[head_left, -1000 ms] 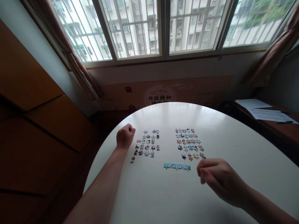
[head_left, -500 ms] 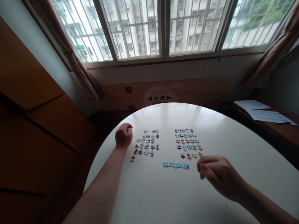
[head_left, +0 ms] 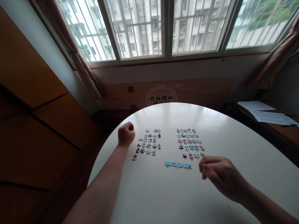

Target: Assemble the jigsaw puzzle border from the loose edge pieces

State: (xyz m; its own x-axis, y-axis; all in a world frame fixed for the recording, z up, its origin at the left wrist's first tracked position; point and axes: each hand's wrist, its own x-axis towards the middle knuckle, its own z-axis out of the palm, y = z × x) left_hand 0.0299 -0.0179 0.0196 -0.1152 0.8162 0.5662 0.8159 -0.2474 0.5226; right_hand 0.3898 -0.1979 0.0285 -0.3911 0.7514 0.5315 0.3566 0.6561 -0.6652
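Observation:
My left hand (head_left: 126, 134) is closed in a fist at the left of the white round table (head_left: 154, 193), beside a group of loose puzzle pieces (head_left: 149, 145); no object shows in it. On the right, my right hand (head_left: 219, 174) has its fingers curled together; whatever they hold, if anything, is hidden. It is just below the lower right corner of a second group of pieces (head_left: 192, 148), laid out in rows. A joined light blue strip of puzzle pieces (head_left: 177, 165) lies between the hands, nearer to me than both groups.
Behind the table, a printed cardboard panel (head_left: 198, 90) stands under the barred windows. Papers (head_left: 268, 116) and pens lie on a brown side table (head_left: 289, 133) at the right. Wooden cabinets (head_left: 46, 118) are at the left.
The whole view has shifted slightly, so the table and pieces appear a little further right. Both hands keep their closed shape and nearly the same places by the pieces.

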